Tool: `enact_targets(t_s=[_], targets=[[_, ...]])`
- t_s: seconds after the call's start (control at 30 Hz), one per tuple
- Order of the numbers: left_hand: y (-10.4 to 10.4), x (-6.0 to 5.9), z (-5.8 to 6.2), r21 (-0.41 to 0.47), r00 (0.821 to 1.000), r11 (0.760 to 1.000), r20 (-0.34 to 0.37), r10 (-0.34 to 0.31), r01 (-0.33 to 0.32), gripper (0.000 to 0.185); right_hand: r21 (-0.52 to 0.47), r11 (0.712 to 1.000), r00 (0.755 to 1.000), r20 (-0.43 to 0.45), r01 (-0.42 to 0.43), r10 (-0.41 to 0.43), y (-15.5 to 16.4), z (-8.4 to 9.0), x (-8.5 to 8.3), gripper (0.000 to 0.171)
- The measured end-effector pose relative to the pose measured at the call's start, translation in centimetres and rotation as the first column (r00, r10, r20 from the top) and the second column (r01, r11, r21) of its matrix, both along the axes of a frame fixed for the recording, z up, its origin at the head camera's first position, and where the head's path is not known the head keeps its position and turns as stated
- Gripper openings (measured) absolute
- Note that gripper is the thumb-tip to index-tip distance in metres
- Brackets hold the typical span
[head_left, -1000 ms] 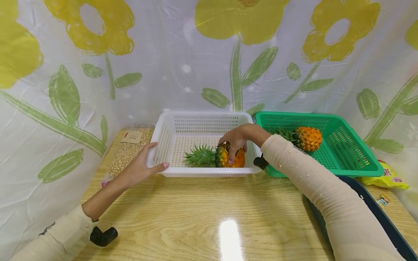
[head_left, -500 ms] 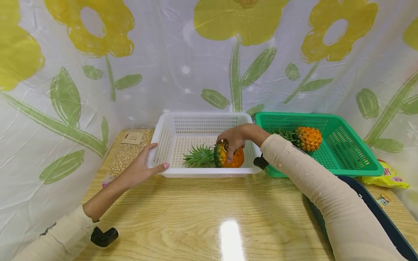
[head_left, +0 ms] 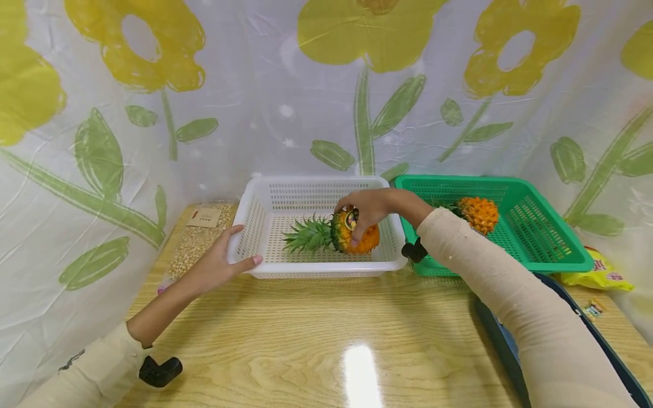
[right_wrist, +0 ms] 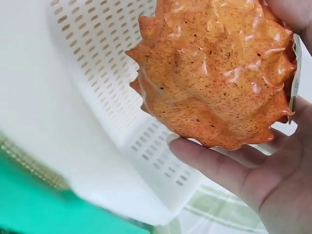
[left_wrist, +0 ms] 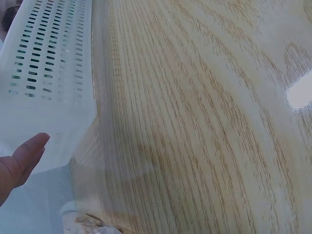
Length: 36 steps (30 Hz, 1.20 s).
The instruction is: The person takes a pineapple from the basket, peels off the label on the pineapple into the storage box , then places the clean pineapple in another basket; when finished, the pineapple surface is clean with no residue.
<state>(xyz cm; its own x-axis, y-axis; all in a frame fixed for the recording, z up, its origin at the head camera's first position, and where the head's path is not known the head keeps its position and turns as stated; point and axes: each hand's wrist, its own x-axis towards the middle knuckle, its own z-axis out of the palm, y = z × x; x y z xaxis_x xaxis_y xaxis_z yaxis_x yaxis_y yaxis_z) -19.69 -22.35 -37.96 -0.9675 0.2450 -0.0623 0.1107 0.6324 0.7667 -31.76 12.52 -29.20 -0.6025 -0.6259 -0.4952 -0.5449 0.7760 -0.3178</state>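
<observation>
Your right hand (head_left: pixel 370 206) grips the pineapple (head_left: pixel 367 241), not yet released, in the central basket (head_left: pixel 301 195); your spread left hand (head_left: pixel 218 265) touches its rim (head_left: pixel 316 267).

Indoor table station, room type not identifiable: 1 wood-grain table (head_left: pixel 285 328) with a flower-print curtain (head_left: pixel 245 113) along 3 sides.

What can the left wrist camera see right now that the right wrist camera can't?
Only the left wrist camera sees the left hand and the bright shiny spot on the wooden table.

Only the right wrist camera sees the right hand holding the pineapple's bumpy orange part, plus a blurry bit of the green basket.

Both see part of the white basket.
</observation>
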Motion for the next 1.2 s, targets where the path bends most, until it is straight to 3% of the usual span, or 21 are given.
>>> enact_targets(t_s=[0.43,0.9,1.2], targets=[[0.0,0.1,0.4,0.003,1.000,1.000,0.013,-0.005,0.005,0.103,-0.178,0.983,0.997,-0.070,-0.035,0.023,1.8,2.1,2.0,0.091],[0.0,0.0,0.3,0.023,1.000,1.000,0.005,-0.021,0.021,0.102,-0.250,0.968,0.996,-0.093,-0.034,0.011,3.2,4.0,5.0,0.088],[-0.1,0.0,0.2,0.030,1.000,0.999,0.003,-0.020,0.020,0.102,-0.288,0.955,0.994,-0.100,-0.069,0.041,3.7,3.8,6.5,0.087]])
